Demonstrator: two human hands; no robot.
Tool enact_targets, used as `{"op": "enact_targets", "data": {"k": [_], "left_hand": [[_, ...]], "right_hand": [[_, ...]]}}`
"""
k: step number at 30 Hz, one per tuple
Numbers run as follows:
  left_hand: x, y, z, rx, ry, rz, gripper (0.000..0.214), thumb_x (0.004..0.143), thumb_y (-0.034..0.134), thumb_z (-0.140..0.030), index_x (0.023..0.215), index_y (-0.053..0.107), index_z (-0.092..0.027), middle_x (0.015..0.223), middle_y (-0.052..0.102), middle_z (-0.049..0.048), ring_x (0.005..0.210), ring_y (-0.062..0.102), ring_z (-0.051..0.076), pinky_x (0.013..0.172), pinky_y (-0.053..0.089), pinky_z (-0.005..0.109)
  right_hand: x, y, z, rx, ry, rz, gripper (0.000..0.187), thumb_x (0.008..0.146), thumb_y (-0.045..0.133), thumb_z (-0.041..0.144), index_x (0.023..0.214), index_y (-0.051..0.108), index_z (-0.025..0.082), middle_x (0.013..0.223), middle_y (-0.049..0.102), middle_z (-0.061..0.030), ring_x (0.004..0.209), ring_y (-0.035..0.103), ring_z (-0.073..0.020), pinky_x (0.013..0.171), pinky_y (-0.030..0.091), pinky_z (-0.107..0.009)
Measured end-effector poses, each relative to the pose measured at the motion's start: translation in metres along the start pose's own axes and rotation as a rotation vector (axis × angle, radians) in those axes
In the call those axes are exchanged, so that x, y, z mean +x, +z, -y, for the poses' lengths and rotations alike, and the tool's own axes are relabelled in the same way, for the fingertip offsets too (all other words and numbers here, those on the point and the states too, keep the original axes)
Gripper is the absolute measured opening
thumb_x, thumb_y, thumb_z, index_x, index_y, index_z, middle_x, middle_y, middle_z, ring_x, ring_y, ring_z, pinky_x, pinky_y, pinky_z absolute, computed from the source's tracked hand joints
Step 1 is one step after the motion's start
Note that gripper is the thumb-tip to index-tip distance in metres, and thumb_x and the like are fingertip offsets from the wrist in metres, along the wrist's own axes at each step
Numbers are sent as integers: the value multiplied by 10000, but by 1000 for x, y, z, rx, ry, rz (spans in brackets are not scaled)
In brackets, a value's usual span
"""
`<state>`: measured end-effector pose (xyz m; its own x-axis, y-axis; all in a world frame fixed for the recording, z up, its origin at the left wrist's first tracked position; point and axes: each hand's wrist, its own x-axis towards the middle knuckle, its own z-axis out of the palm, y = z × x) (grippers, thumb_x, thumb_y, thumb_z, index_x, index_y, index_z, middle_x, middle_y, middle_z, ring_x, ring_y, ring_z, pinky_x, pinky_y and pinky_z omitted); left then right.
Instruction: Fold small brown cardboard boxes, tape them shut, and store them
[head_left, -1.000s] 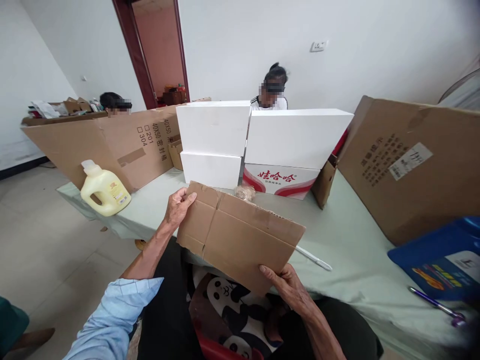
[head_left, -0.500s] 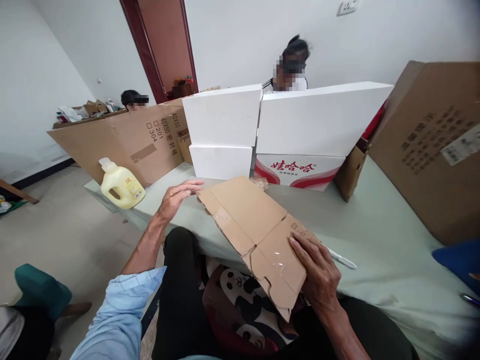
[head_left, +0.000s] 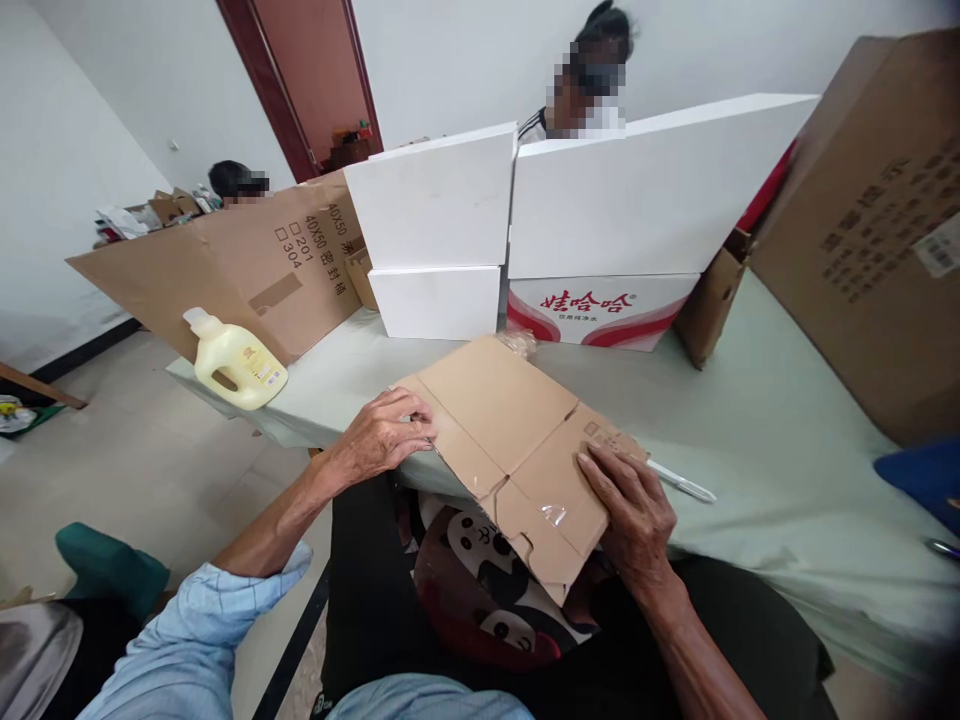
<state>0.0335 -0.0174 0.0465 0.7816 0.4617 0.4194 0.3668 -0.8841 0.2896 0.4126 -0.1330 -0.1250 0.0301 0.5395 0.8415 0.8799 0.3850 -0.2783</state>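
A flattened brown cardboard box (head_left: 502, 400) lies tilted across the table's front edge, its near end reaching over my lap. Creases, a torn notch and a shiny strip of clear tape show on its face. My left hand (head_left: 390, 430) pinches its left edge, fingers bent, the thumb partly hidden. On the right side, my right hand (head_left: 634, 510) grips the cardboard, fingers flat on top and the thumb out of sight. A white pen-like tool (head_left: 682, 482) rests on the table just beyond the right hand.
White boxes (head_left: 600, 215) and a red-printed carton (head_left: 600, 312) stand across the table (head_left: 780, 400). A yellow detergent bottle (head_left: 240, 360) sits at the left by a brown cardboard panel (head_left: 262, 270). A large carton (head_left: 870, 230) stands right. Two people are behind the boxes.
My left hand has come down and right, its stretched fingers now bent onto the cardboard's left edge. The right hand keeps its hold. The camera view has tipped slightly downward.
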Motion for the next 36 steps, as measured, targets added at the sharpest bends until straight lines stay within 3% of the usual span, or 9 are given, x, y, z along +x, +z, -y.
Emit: {"op": "enact_targets", "data": {"k": [6,12,16,19,23,27,32,36], "left_hand": [[6,-6,-5,-10,29,179,306,1072,565,-192,964,845,-250,1043,759,99,994,663,250,884,512,367],[16,-15,-12,-20,50,311,322,1092,545,-258,913,814,-262,962,749,76,979,634,262,979,465,402],[21,-22,-15,-100,70,386,314,1073,561,-216,855,781,-267,900,726,55,921,619,248,950,451,377],[23,-27,-13,-202,83,465,297,1057,584,-189,852,785,-268,885,729,44,889,639,232,891,462,357],[26,-30,-10,-169,60,588,310,1092,529,-199,899,769,-234,913,719,51,935,646,222,859,476,325],[31,-30,-10,-133,26,686,289,1079,501,-152,883,706,-207,927,681,41,929,647,198,851,473,288],[35,-23,-11,-99,-6,724,230,1009,515,-105,810,560,-212,880,624,18,803,594,178,747,443,285],[35,-18,-11,-133,4,773,188,973,539,-95,830,541,-217,884,627,15,825,585,182,766,441,281]], "right_hand": [[-1,-6,0,34,-26,2,378,1066,599,221,1385,757,350,1426,759,-48,1324,685,-292,1129,558,-536],[-6,-5,-2,39,-18,51,368,1076,586,250,1388,756,347,1421,761,-58,1318,689,-301,1131,555,-554],[-7,-4,0,70,-46,67,383,1090,573,249,1420,739,346,1425,758,-57,1312,683,-292,1128,557,-532],[-5,-3,3,75,-99,75,453,1097,551,200,1505,681,347,1459,738,-60,1308,685,-285,1122,570,-514],[-2,-3,8,33,-173,78,592,1087,547,127,1643,540,330,1470,724,-94,1321,674,-291,1126,571,-504],[-1,-2,10,15,-210,82,639,1088,535,116,1691,473,316,1421,742,-121,1316,669,-308,1122,569,-514],[-4,-1,10,13,-237,122,639,1110,481,141,1725,410,300,1408,741,-144,1310,666,-321,1111,575,-536],[-4,0,10,22,-237,127,622,1116,476,159,1720,421,296,1425,732,-148,1316,666,-321,1114,577,-538]]}}
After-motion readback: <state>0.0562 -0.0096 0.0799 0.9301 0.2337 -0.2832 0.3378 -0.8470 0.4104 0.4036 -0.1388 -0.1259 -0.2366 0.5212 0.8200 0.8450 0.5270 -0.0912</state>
